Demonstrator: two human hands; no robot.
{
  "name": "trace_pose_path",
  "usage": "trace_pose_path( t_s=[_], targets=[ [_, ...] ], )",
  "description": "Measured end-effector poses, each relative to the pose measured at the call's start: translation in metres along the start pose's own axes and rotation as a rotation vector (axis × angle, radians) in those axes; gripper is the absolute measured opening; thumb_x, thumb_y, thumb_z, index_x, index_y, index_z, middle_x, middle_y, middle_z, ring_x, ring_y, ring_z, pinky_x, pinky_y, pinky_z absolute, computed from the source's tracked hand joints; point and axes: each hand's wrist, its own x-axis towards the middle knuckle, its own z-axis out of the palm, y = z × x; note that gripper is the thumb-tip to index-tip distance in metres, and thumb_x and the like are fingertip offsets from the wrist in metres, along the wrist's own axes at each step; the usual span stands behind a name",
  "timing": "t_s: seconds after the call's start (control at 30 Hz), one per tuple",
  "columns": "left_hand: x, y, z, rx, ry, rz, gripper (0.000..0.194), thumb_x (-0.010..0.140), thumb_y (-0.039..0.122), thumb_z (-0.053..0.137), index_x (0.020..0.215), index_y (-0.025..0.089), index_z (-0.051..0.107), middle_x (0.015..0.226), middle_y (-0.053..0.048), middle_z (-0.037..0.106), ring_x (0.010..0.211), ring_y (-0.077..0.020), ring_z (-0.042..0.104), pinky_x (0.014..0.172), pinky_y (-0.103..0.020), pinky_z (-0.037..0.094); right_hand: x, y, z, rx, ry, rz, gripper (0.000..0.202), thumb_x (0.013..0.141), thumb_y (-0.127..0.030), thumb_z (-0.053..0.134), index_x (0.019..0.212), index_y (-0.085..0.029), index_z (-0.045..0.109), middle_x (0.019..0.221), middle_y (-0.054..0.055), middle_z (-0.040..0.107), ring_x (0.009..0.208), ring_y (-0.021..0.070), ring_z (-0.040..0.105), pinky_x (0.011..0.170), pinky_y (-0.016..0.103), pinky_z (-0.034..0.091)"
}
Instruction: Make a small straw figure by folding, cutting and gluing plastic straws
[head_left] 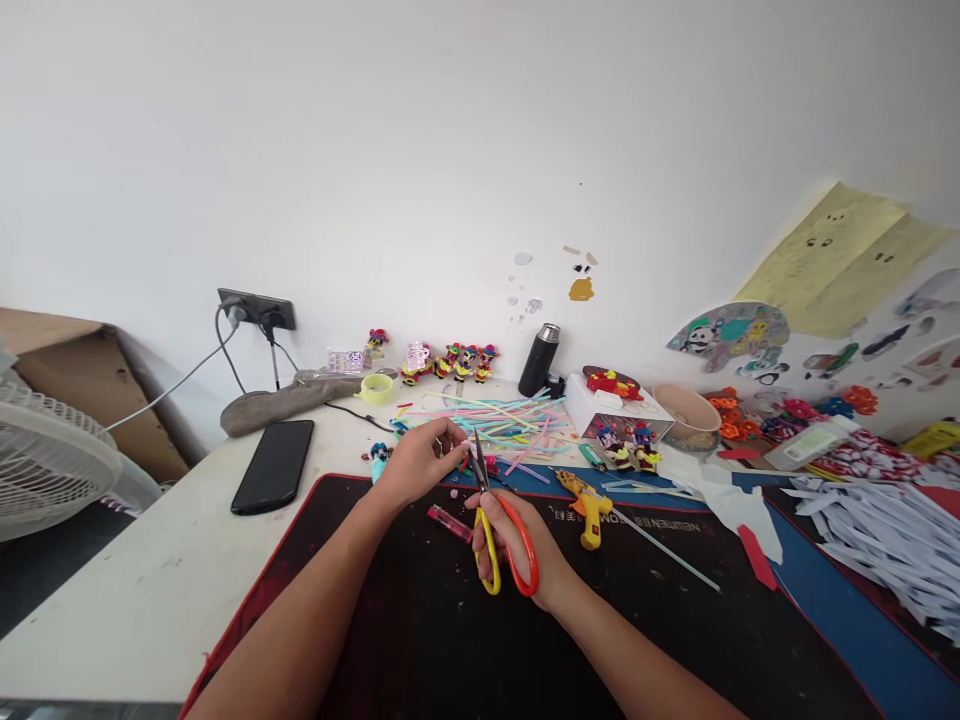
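Observation:
My right hand (525,545) grips a pair of scissors (480,470) with one yellow and one red handle, its blades parted and pointing away from me. Just left of the blades, the fingertips of my left hand (424,460) are pinched around something small and pale, too small to name. Below them on the black mat (420,620) lies a dark red translucent lighter-like object (459,523). A yellow glue gun (589,508) with a glue stick in its back rests to the right of my right hand.
Pastel strips (517,420) are strewn behind my hands. Little figures (469,362) and a black bottle (540,362) stand along the wall. A phone (274,467) and a fan (60,450) are at the left. White paper strips (885,545) pile up at the right.

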Motion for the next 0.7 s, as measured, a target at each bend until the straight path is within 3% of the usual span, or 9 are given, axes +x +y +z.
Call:
trace_pose_path(
  t_s=[0.7],
  targets=[
    [-0.0031,0.0005,0.0084,0.083,-0.130,0.023,0.013,0.093,0.035,0.065,0.088,0.023,0.071,0.088,-0.001,0.076,0.071,-0.0175,0.061,0.069,-0.028,0.047,0.0040,0.0063,0.0013,0.089,0.047,0.026,0.062,0.084,-0.074,0.067,0.106,-0.016,0.062,0.058,-0.005,0.060,0.036,0.0125,0.054,0.036,0.023,0.043]
  ],
)
